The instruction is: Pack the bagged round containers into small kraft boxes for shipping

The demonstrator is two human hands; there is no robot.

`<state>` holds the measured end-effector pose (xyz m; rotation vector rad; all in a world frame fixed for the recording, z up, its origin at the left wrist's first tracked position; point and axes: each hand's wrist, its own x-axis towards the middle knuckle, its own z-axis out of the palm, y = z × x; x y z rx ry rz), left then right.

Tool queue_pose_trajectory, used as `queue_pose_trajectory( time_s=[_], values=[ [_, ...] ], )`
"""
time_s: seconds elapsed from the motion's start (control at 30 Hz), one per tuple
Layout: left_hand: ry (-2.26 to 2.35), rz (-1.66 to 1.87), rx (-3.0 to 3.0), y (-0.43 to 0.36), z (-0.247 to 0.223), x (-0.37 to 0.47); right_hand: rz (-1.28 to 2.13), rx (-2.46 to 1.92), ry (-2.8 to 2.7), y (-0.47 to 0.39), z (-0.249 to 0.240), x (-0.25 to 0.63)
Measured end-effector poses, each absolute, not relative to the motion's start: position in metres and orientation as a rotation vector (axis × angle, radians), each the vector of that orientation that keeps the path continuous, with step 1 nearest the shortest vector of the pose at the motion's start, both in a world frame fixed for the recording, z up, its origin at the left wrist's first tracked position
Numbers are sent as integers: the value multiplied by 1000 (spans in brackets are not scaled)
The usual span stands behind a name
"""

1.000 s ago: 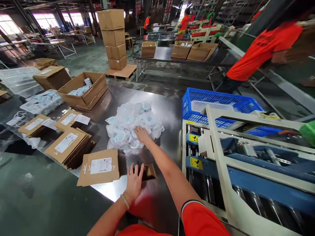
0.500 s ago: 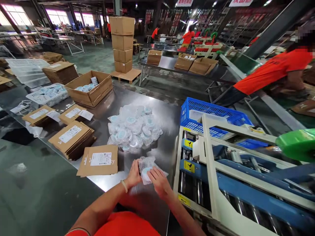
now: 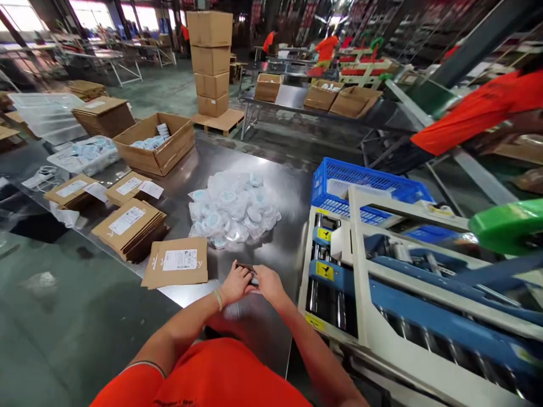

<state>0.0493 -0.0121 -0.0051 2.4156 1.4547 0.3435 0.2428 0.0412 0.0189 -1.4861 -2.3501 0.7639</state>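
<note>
Both my hands meet low over the near part of the metal table. Curled fingers of my left hand and bent fingers of my right hand close around a small clear-wrapped packet, mostly hidden between them. A thin brown edge shows above the fingers; I cannot tell what it belongs to. Beyond the hands lies a heap of clear bubble-wrapped packets with pale blue round items inside. Left of my hands, a flat cardboard mailer with a white label rests near the table edge.
Stacked labelled mailers stand at the left, with an open carton and a white basket of packets behind them. A roller machine and a blue crate border the table's right side. A co-worker leans at far right.
The clear packet was spread out in plain sight between my hands; now my hands are closer together and cover most of it. A brown edge has appeared there. The view has tilted down slightly.
</note>
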Motion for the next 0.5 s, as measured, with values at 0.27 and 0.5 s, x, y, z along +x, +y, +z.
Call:
queue_pose_trajectory(
  time_s=[0.27,0.5],
  values=[
    [1483,164,2417,-15,13,54,1062,-1693,-1897,40,0,258],
    [1340,509,2131,-16,2,39,1090,-1326,-2249,12,-12,267]
  ],
)
